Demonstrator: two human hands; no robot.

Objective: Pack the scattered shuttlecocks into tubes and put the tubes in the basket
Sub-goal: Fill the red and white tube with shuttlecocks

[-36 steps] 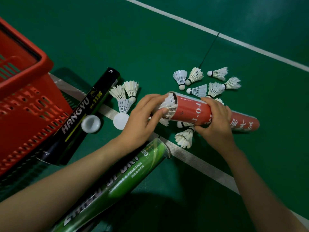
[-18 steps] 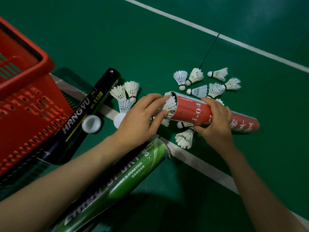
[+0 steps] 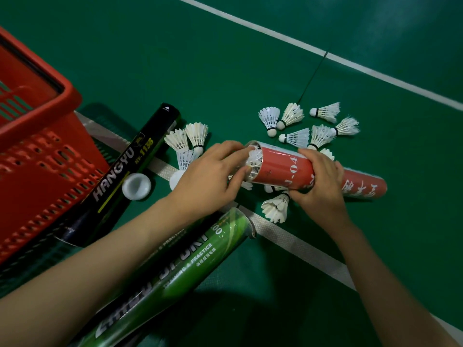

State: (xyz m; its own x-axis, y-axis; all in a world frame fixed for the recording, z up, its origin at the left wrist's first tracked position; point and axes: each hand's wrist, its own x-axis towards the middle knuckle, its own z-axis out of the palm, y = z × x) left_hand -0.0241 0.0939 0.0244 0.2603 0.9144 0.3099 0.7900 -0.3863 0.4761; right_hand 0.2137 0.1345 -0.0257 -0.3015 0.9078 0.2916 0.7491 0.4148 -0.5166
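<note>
**Left fingers further onto tube mouth: loading step under way**

Left hand (image 3: 210, 179) has crept a bit closer to the mouth of the red tube (image 3: 280, 167) vs. a sec ago. Its fingers are now bent over the shuttlecock (image 3: 255, 159) sitting there. Right hand (image 3: 320, 186) and the tube haven't shifted.

Nearest: green tube (image 3: 200, 256) lies on the floor (image 3: 175, 58) under the left forearm, open end just short of the taped line (image 3: 288, 236). Next out, the left hand pinches the shuttlecock's feathers, thumb below, fingers on top, w/ feathers partly inside the mouth. Right hand is clamped round the red tube approx mid-length. Tube lies near flat, mouth pointing left. One loose shuttlecock (image 3: 275, 207) sits just beside the right thumb.

Left side: black tube (image 3: 130, 166) lies along the basket (image 3: 70, 101), seemingly touching it. White cap (image 3: 136, 186) sits just beside it, and a 2nd cap (image 3: 175, 179) is partly hidden behind the left hand. Farther out, several more shuttlecocks (image 3: 295, 137) are bunched beyond the red tube.

Step, my read: filling the red tube, job far from done. Many are loose, and no tube shows in the basket, though its inside is mostly out of view. Next move prob. needs a push straight along the tube so feathers don't snag the rim, w/ the right hand holding steady.

Room: open floor from the bunch out to the far white line (image 3: 275, 33). Tight spots are the tube rim, the green tube under the forearm and the basket at left.
</note>
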